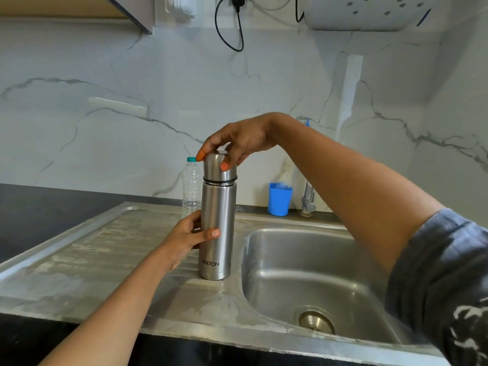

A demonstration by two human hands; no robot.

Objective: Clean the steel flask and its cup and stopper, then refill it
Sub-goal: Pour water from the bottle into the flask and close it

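Only one word is readable from here: MILTON, in dark capital letters on the lower front of the tall cylindrical brushed-steel flask (217, 207). It runs level, just above the flask's base. It sits below the fingers (208, 233) of the left hand (184, 236), which wrap the flask's middle, and well below the right hand (237, 143), which grips the domed steel cup (219, 169) on top. The clear plastic bottle with a teal cap (191, 186), behind the left fingers, has no lettering I can make out. A blue mark on the white wall appliance (369, 14), high above both hands, is too blurred to read.
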